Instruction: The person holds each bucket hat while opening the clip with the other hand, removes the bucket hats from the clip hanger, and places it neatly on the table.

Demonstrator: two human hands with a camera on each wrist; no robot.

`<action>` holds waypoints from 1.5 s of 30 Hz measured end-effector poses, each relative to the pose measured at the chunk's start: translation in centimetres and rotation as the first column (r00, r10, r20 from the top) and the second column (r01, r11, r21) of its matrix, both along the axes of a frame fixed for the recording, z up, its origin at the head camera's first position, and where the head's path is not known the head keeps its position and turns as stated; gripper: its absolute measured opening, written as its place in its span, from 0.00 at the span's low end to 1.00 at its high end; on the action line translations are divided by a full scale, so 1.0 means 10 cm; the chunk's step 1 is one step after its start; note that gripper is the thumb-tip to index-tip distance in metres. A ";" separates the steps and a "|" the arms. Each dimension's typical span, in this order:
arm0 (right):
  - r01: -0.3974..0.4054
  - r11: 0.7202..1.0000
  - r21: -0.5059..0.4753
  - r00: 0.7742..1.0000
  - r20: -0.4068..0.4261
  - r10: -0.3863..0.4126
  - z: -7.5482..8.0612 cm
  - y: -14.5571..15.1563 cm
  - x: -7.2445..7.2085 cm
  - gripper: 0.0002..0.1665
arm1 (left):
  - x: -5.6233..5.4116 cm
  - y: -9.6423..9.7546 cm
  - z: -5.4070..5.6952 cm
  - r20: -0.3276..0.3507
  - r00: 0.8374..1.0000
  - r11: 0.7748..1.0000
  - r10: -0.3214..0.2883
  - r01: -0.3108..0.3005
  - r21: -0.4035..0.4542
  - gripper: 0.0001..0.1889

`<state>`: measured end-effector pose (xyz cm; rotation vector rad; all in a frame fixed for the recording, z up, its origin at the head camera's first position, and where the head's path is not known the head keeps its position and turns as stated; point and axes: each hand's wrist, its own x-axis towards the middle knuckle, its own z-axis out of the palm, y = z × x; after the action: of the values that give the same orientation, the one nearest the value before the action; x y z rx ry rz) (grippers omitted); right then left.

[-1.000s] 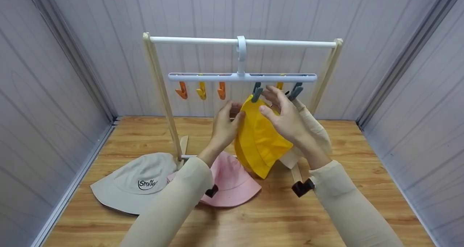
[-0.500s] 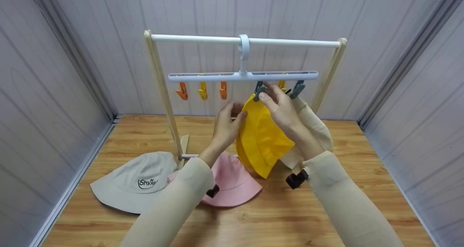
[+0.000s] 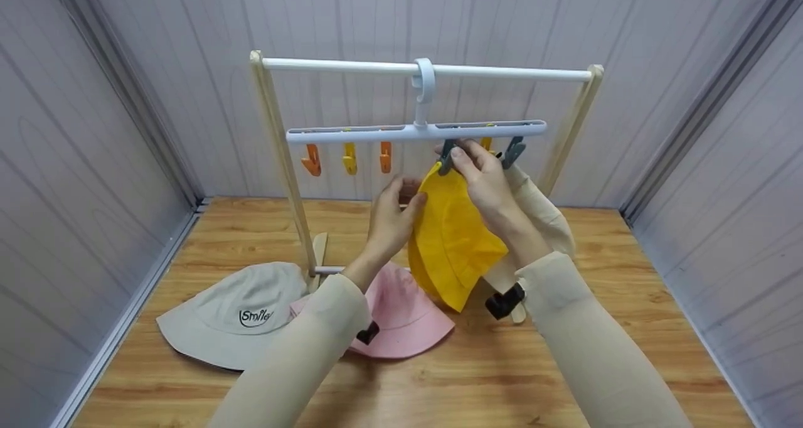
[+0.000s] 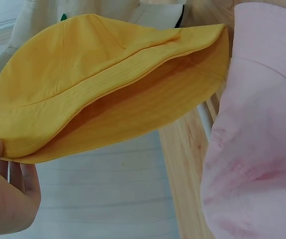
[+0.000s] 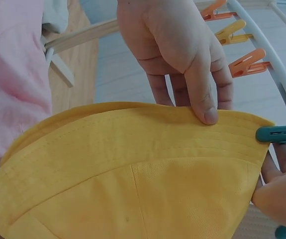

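Currently, below the hanger, the yellow hat is being pinched by the left hand, the grey clip by the right hand; if barely clipped, the hat could be dropped.

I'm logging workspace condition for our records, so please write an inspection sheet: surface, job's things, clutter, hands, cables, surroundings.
Surface: wood-grain tabletop, bearing a rack.
Job's things: yellow hat below the white hanger, a dark clip on its brim edge; cream hat behind it, to the right.
Clutter: grey "Smile" hat and pink hat lying on the tabletop; whether they belong to the job is unclear.
Left hand: pinches the yellow hat's brim.
Right hand: thumb and fingers around the dark clip.
Cables: nothing seen.
Surroundings: pale, panelled walls behind and at both sides.
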<state>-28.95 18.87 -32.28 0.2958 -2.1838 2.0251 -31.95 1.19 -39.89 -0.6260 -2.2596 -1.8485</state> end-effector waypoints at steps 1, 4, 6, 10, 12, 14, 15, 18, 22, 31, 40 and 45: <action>-0.003 1.000 0.005 1.000 0.002 0.003 -0.01 0.00 -0.01 0.28 | 0.00 0.00 0.00 -0.003 1.000 1.000 0.004 -0.004 -0.001 0.11; -0.006 1.000 0.022 1.000 0.008 0.005 -0.02 0.00 -0.02 0.28 | 0.00 -0.02 -0.02 -0.003 1.000 1.000 0.017 -0.017 -0.013 0.10; 0.001 0.999 0.034 1.000 0.009 -0.001 -0.03 0.01 -0.03 0.29 | 0.01 -0.02 -0.02 -0.002 1.000 1.000 0.020 -0.020 -0.021 0.10; 0.021 0.999 0.042 1.000 0.002 -0.021 -0.05 0.01 -0.03 0.30 | 0.02 -0.03 -0.02 0.000 1.000 0.999 0.025 -0.025 -0.029 0.10; 0.024 0.999 0.038 1.000 -0.018 -0.024 -0.06 0.00 -0.04 0.29 | 0.02 -0.02 -0.01 -0.005 1.000 0.999 0.029 -0.029 -0.031 0.10; 0.030 0.999 0.036 0.999 -0.038 -0.028 -0.06 -0.01 -0.06 0.27 | 0.03 -0.02 -0.01 -0.007 0.999 0.999 0.034 -0.034 -0.035 0.10; 0.034 0.999 0.038 0.998 -0.047 -0.032 -0.07 -0.01 -0.06 0.27 | 0.03 -0.02 -0.02 -0.007 0.999 0.999 0.035 -0.035 -0.035 0.10; 0.049 0.998 0.043 0.997 -0.064 -0.046 -0.06 -0.02 -0.07 0.26 | 0.03 -0.02 -0.02 -0.002 0.999 0.999 0.036 -0.036 -0.037 0.10; 0.083 0.994 0.067 0.994 -0.070 -0.079 -0.05 -0.03 -0.06 0.25 | 0.04 -0.02 -0.03 0.004 0.999 0.999 0.032 -0.031 -0.036 0.09; 0.121 0.990 0.070 0.990 -0.087 -0.115 -0.06 -0.02 -0.05 0.23 | 0.04 0.00 -0.03 0.010 1.000 0.999 0.024 -0.024 -0.032 0.09; 0.162 0.983 0.082 0.983 -0.103 -0.153 -0.07 -0.05 -0.06 0.22 | 0.06 -0.01 -0.03 0.015 1.000 0.999 0.013 -0.013 -0.032 0.09; 0.183 0.980 0.082 0.979 -0.110 -0.174 -0.07 -0.06 -0.07 0.21 | 0.05 0.00 -0.02 0.013 1.000 0.999 0.025 -0.025 -0.048 0.09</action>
<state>-29.67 18.25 -33.02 0.2007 -2.1600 1.7798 -31.43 1.17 -40.06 -0.5913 -2.3158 -1.7976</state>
